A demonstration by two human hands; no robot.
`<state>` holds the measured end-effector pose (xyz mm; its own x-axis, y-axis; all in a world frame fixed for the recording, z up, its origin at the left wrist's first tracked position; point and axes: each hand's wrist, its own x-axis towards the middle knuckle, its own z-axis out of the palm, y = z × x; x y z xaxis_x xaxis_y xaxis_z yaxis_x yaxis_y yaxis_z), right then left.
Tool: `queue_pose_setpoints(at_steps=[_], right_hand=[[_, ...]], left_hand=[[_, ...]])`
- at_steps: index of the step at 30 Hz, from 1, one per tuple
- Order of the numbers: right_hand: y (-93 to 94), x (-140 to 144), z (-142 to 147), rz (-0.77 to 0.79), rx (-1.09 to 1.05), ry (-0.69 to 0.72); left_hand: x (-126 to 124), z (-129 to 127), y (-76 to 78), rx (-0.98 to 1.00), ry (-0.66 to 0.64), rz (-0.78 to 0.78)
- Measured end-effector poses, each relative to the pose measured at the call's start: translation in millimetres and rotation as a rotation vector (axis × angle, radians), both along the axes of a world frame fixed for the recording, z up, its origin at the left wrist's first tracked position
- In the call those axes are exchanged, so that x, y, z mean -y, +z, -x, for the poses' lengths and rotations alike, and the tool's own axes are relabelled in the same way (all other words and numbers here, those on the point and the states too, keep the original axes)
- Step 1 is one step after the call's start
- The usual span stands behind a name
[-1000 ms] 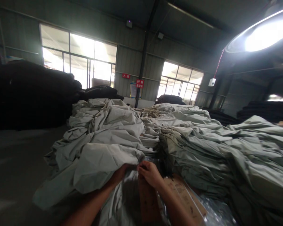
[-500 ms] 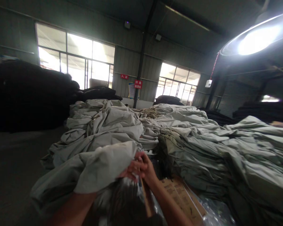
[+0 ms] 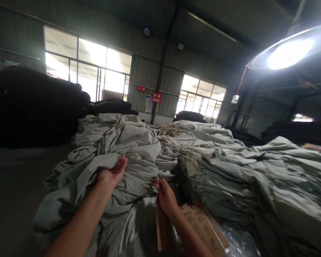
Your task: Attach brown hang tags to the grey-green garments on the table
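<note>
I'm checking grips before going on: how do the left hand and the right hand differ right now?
The left hand lies open, palm up, fingers spread against the rumpled grey fabric pile; the right hand is closed, pinching the fabric's edge. The left hand sits higher and farther out; the right hand is lower, beside the cardboard sheet. Both are bare and touch the same pile.

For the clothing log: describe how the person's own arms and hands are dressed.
Both forearms are bare as far as the picture shows; no sleeve or cuff reaches into view. The left hand and right hand wear no gloves. No watch, ring or band can be made out in the dim light.
</note>
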<state>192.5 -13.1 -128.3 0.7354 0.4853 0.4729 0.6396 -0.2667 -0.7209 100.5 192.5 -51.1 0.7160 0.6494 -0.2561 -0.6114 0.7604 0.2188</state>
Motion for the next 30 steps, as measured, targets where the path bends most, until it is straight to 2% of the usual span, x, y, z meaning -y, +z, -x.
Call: queue_pose_setpoints(at_steps=[2, 4, 6, 10, 12, 14, 17, 19, 21, 25, 30], right_hand=[[-0.9, -2.4, -3.9, 0.014, 0.005, 0.001], [-0.5, -4.0, -6.5, 0.004, 0.000, -0.002], [0.4, -3.3, -8.2, -0.018, -0.017, -0.020], [-2.5, 2.7, -12.8, 0.026, -0.076, -0.111], [-8.3, 4.6, -15.6, 0.095, -0.162, -0.092], [-15.8, 3.8, -17.7, 0.099, -0.301, -0.001], [-23.4, -0.7, -18.0, 0.016, -0.477, 0.110], [-22.9, -3.8, -16.0, -0.015, -0.534, 0.146], [-18.3, -6.1, -12.6, -0.107, -0.627, 0.218], [-5.5, -9.0, -5.2, -0.415, -0.839, 0.327], [1.3, -10.1, -2.4, -0.453, -0.827, 0.271]], left_hand=[[17.3, 3.5, 12.8, 0.082, 0.001, -0.120], [37.0, 1.9, 14.3, 0.191, -0.051, -0.449], [52.6, -3.7, 4.2, 0.186, -0.104, -0.884], [56.8, -14.0, -29.7, -0.111, -0.248, -1.944], [47.5, -16.0, -40.4, -0.243, -0.172, -2.418], [36.3, -18.0, -43.8, -0.370, -0.016, -2.691], [25.1, -24.0, -42.4, -0.526, 0.149, -2.795], [24.2, -27.9, -43.3, -0.568, 0.193, -2.801], [27.5, -28.7, -47.0, -0.586, 0.187, -2.797], [36.7, -21.2, -56.8, -0.628, 0.192, -2.766], [42.1, -14.7, -66.1, -0.613, 0.150, -2.765]])
